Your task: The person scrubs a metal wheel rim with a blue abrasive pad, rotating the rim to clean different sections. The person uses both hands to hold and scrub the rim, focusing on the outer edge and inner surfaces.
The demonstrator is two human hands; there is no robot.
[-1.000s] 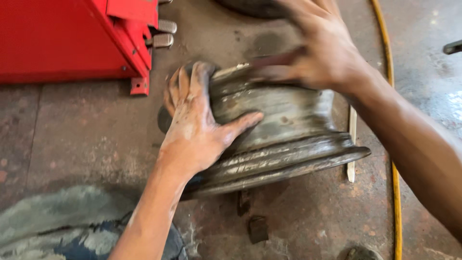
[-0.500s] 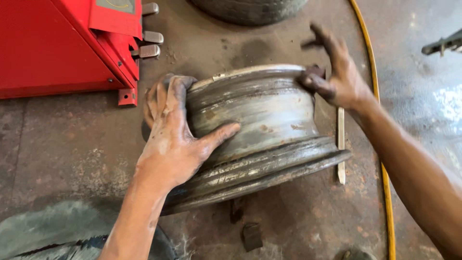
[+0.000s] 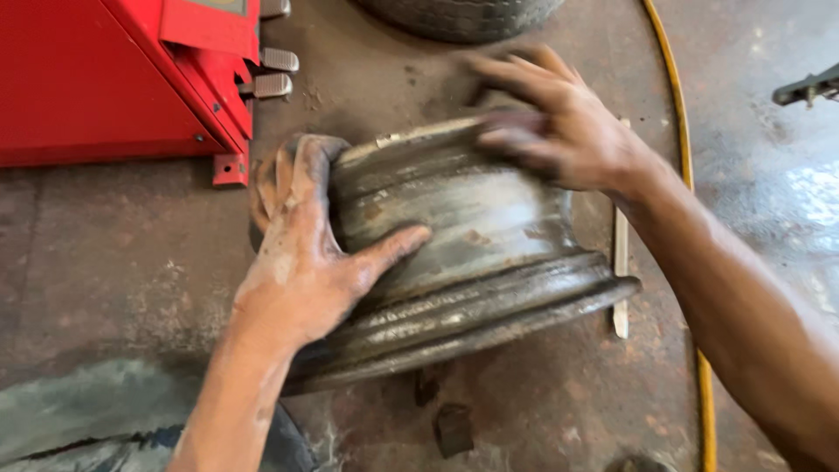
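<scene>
A bare, dirty steel wheel rim (image 3: pixel 476 262) stands on edge on the stained concrete floor, tilted a little, its wider flange toward me. My left hand (image 3: pixel 310 253) grips the rim's left side, fingers curled over the far edge and thumb pressed on the barrel. My right hand (image 3: pixel 559 122) lies on the top right of the barrel near the far edge, fingers spread and blurred by motion.
A red tyre machine (image 3: pixel 114 79) with foot pedals (image 3: pixel 271 74) stands at the upper left. A tyre (image 3: pixel 454 17) lies at the top edge. A yellow hose (image 3: pixel 686 175) runs down the right side. A flat metal bar (image 3: pixel 620 262) lies beside the rim.
My right hand left the rim's right edge and moved back onto the top of the barrel. My left hand kept its grip; the rim stayed on edge.
</scene>
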